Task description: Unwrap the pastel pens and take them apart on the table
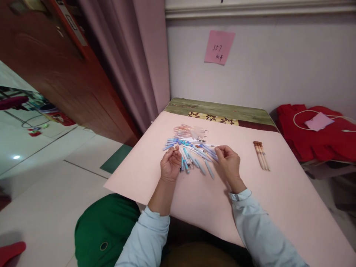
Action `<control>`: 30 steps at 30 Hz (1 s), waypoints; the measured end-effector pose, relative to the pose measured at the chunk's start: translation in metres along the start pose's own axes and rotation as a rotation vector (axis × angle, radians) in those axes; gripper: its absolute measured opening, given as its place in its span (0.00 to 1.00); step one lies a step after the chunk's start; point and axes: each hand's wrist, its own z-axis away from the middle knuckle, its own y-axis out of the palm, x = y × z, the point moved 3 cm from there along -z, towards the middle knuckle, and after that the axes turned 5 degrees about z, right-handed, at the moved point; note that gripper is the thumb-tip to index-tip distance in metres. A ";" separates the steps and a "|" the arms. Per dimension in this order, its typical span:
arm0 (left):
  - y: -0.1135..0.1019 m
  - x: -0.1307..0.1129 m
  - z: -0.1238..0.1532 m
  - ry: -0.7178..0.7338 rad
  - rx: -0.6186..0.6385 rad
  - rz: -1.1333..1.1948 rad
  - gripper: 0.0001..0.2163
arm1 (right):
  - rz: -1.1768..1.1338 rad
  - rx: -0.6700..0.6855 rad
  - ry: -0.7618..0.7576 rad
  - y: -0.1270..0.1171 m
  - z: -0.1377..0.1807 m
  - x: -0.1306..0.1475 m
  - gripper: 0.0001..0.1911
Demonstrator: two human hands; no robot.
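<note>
My left hand is raised at the near left side of a pile of pen parts. Its fingers are closed on a small brown piece, too small to name surely. At the pile's right side my right hand pinches the end of a thin white pen refill. Between and beyond the hands lie blue and lilac pen barrels, white refills and bright blue pieces. Pinkish clear pen parts form the far side of the pile.
Several cream pens with brown tops lie side by side at the right on the pale pink tabletop cover. Red cloth with a white cable is beyond the right edge. A green stool cover stands at the near left, a wooden door farther back.
</note>
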 end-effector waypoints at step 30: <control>0.008 0.006 0.005 -0.016 -0.045 -0.038 0.12 | 0.492 0.174 -0.338 0.026 0.014 0.007 0.10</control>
